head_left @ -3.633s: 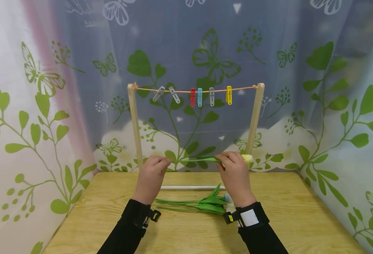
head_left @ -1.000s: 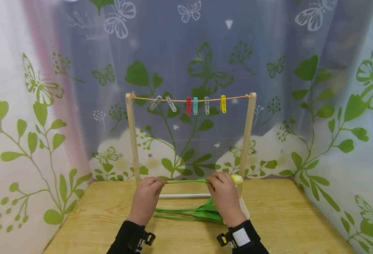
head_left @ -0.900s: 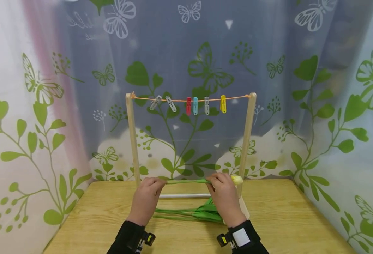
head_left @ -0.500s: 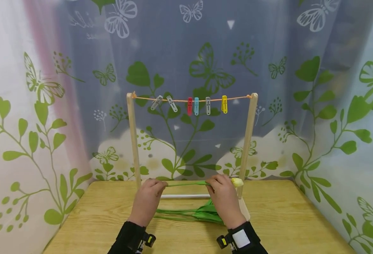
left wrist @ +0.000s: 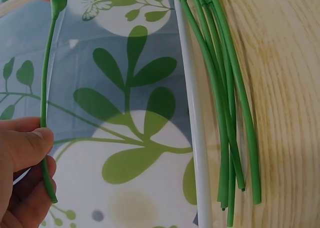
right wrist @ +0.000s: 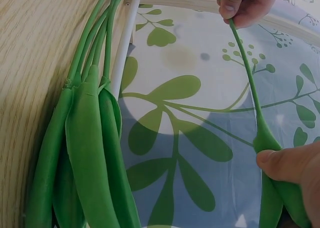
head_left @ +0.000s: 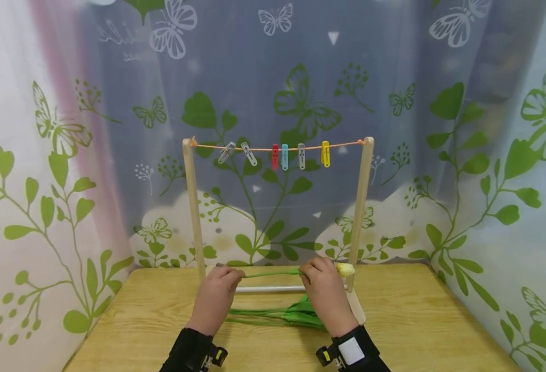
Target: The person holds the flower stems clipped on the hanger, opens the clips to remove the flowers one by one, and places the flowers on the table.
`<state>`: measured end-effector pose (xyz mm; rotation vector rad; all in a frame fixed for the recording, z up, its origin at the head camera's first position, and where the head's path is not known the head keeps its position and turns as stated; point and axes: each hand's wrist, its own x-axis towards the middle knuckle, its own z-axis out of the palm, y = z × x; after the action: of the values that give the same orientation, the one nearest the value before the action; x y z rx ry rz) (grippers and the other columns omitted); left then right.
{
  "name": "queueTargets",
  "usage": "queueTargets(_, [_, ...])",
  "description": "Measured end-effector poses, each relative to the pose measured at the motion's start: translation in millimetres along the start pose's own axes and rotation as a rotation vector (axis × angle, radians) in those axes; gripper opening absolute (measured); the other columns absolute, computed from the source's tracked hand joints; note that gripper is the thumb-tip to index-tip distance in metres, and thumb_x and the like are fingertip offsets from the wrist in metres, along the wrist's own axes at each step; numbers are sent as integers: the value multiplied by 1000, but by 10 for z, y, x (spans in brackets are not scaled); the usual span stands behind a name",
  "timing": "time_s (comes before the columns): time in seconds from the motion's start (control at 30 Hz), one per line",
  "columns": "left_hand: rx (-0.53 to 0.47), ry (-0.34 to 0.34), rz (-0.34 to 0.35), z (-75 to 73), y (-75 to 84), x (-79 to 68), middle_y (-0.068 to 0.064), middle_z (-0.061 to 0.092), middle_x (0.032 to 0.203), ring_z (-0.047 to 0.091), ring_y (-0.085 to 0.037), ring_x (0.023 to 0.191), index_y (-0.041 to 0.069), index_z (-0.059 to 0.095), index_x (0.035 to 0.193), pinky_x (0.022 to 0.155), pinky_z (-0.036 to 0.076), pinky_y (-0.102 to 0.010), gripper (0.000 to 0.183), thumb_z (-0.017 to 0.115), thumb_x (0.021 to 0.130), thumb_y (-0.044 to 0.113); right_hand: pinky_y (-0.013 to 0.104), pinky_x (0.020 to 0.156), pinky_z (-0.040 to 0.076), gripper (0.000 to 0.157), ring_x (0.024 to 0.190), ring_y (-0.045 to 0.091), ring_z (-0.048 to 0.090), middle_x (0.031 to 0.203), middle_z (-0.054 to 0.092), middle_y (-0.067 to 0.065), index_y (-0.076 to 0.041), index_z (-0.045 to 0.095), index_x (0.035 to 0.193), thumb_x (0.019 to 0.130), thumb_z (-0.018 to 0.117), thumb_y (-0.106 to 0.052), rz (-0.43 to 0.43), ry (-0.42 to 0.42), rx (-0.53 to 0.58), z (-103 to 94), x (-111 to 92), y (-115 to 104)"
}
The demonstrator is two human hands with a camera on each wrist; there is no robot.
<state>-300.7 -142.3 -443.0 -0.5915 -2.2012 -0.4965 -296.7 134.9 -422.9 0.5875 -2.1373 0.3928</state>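
A single artificial tulip with a pale yellow bloom (head_left: 345, 269) is held level in front of the wooden frame. My left hand (head_left: 215, 294) pinches the lower end of its green stem (left wrist: 46, 83) between thumb and fingers. The right hand (head_left: 326, 294) grips the leafy part (right wrist: 270, 140) just below the bloom, thumb on top in the right wrist view. Beneath the hands, more tulips lie in a bunch on the table, their leaves (head_left: 301, 313) toward the right and their stems (left wrist: 220, 88) pointing left. The right hand and wrist hide that bunch's blooms in the head view.
The wooden frame (head_left: 191, 206) carries an orange string (head_left: 259, 149) with several clothespins: grey, a red one (head_left: 275, 157), a blue one (head_left: 284, 157) and a yellow one (head_left: 326, 154). A white rod (head_left: 268, 289) joins its base. Behind the table (head_left: 128, 320) hangs a leaf-patterned curtain (head_left: 235, 67).
Since the earliest frame both hands have come lower with the tulip, away from the string, and the view has tilted up. Over the last second they sink only slightly; both grips stay.
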Motion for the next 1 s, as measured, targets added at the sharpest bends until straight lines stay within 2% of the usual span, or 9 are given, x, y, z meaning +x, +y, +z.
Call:
queueTargets(0.2, [13,-1,-4,11,12,-23,3,70,89,69,-18,84,16,81,97,72,63,-29,20,86,84,3,32,78,60,17,87,19,63,90,65,-1,-13,80,89,80,90,-2,19,-60,15,-11,-7,-16])
queueTargets(0.43, [24,-23,-21,3,35,-28,1,69,89,69,-19,85,16,80,96,73,63,-29,19,85,83,3,31,71,59,18,84,19,63,88,66,-2,-13,80,88,78,91,-3,17,-70,-13,7,-14,-27])
queueTargets(0.7, [44,-79,-49,49,21,-29,3,71,89,71,-20,86,19,81,96,73,64,-31,17,85,85,6,29,68,59,17,81,18,61,86,66,-1,-11,81,85,77,91,0,55,-88,-11,74,-36,-23])
queueTargets(0.87, [50,-96,-61,76,20,-57,2,71,88,71,-21,84,17,81,96,72,64,-33,16,85,85,5,29,70,60,16,83,18,61,86,67,-2,-12,81,86,77,91,-3,68,-118,-27,109,-67,-22])
queueTargets(1.0, [64,-135,-68,87,24,-61,2,71,87,70,-20,82,17,81,94,70,63,-32,15,84,85,6,31,72,60,16,85,19,63,86,67,-2,-13,80,85,77,91,-3,82,-140,-31,122,-83,-26])
